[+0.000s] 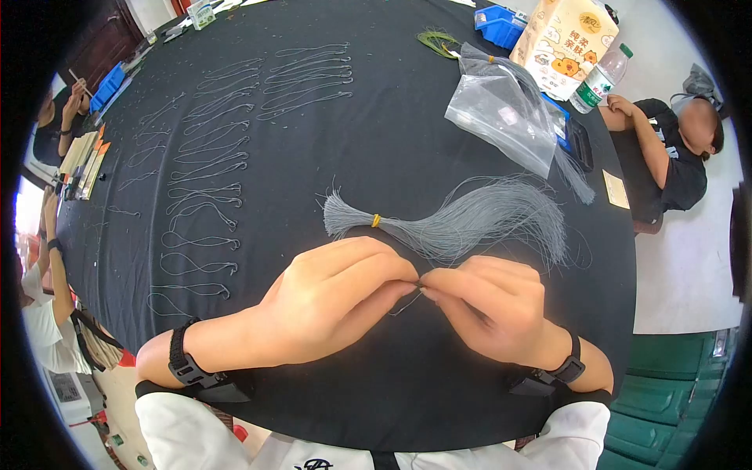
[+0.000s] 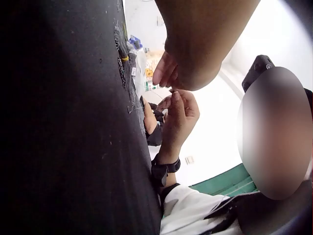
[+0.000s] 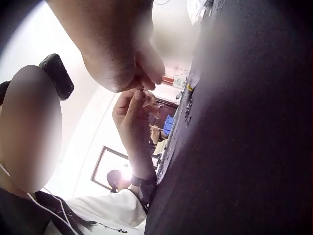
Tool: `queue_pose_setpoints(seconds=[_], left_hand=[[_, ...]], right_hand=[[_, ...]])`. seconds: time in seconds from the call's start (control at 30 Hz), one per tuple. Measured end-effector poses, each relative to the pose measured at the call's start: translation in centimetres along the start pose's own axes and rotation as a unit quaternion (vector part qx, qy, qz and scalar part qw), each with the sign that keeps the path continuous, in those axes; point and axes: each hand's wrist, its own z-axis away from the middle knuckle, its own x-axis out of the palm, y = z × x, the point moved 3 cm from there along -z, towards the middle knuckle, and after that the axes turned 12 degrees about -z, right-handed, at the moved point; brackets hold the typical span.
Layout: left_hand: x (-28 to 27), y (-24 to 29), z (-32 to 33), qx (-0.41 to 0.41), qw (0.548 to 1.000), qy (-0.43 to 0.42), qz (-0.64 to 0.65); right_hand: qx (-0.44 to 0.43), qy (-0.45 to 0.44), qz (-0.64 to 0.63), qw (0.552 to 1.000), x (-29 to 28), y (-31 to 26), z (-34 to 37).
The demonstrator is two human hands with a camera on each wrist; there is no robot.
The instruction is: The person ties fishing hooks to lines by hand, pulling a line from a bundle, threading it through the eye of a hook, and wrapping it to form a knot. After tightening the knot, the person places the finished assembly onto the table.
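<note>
In the head view the left hand and the right hand meet at the fingertips in front of the body. Between them they pinch a thin grey strand, of which a short curved part hangs below; the pinched spot is mostly hidden by fingers. Just beyond the hands lies a bundle of grey strands bound with a yellow tie. The left wrist view shows the right hand with thumb and finger together; the right wrist view shows the left hand likewise.
Rows of looped grey strands lie on the black tablecloth at the left. At the back right are a plastic bag, a bottle, a paper bag and a blue tray. People sit around the table's edges.
</note>
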Motion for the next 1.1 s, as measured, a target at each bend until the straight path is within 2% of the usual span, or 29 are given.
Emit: queue_pose_setpoints(seconds=[0.17,0.27,0.37,0.47,0.57,0.67,0.77,0.87,0.97,1.1], left_hand=[[-0.15,0.28,0.01,-0.001,1.0,0.001,0.012],[-0.16,0.35,0.1,0.004,1.0,0.0,0.018],[-0.09,0.38,0.13,0.019,0.999,0.009,0.028],[-0.13,0.5,0.08,0.025,0.999,0.015,0.029],[-0.26,0.85,-0.04,0.014,1.0,0.01,0.025],[-0.07,0.79,0.05,0.019,1.0,0.008,0.021],[-0.07,0.76,0.11,0.012,1.0,0.008,0.018],[-0.19,0.42,0.16,-0.03,0.998,-0.023,0.056],[-0.25,0.27,0.16,-0.096,0.983,-0.063,0.146],[-0.25,0.62,-0.13,-0.072,0.991,-0.061,0.098]], right_hand=[[0.054,0.01,-0.087,0.995,0.27,0.41,0.09],[0.144,-0.018,-0.177,0.974,0.03,0.42,-0.04],[0.281,-0.017,-0.334,0.9,0.08,0.68,0.22],[0.328,-0.011,-0.411,0.85,0.18,0.91,0.48],[0.289,-0.02,-0.355,0.889,-0.12,0.66,0.24],[0.207,-0.036,-0.244,0.947,-0.25,0.33,0.11],[0.198,-0.021,-0.242,0.95,-0.24,0.36,0.03],[0.235,-0.015,-0.282,0.93,-0.33,0.54,0.09],[0.23,-0.012,-0.273,0.934,-0.32,0.51,0.1],[0.165,-0.011,-0.206,0.965,-0.34,0.27,-0.06]])
